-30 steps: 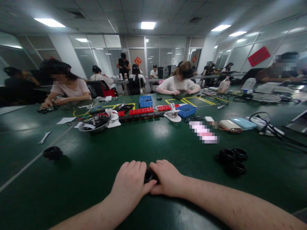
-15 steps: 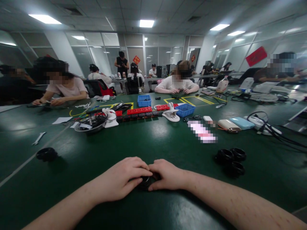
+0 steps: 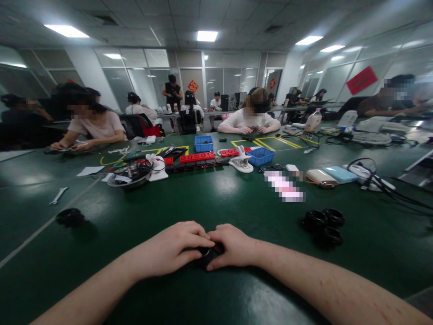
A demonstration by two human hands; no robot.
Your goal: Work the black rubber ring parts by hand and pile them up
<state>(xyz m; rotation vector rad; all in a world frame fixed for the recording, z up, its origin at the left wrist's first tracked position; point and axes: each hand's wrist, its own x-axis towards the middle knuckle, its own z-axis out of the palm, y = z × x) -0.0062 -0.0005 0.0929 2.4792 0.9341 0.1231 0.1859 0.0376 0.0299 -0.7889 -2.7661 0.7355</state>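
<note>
Close to the table's near side, my left hand (image 3: 176, 248) and my right hand (image 3: 230, 247) are both closed around a round black ring-like part (image 3: 204, 257). Most of that part is hidden by my fingers, so its exact kind cannot be made out. My fingertips meet above it, thumbs on its near side. Three similar black round parts (image 3: 327, 241) stand grouped to the right, touching or nearly so. One more black round part (image 3: 70, 217) sits alone at the left, with a wrench (image 3: 58, 196) just beyond it.
Across the green table (image 3: 162, 203) lie red power strips (image 3: 197, 156), a bowl of cables (image 3: 130, 178), a white clip stand (image 3: 241, 160) and blue bins (image 3: 261, 156). A pixelated pink item (image 3: 284, 186), a power bank (image 3: 322, 178) and cables lie at right. Co-workers sit around.
Both hands stay on the black part with barely any shift in the fingers. The whole view has shifted very slightly; nothing else on the table has been moved.
</note>
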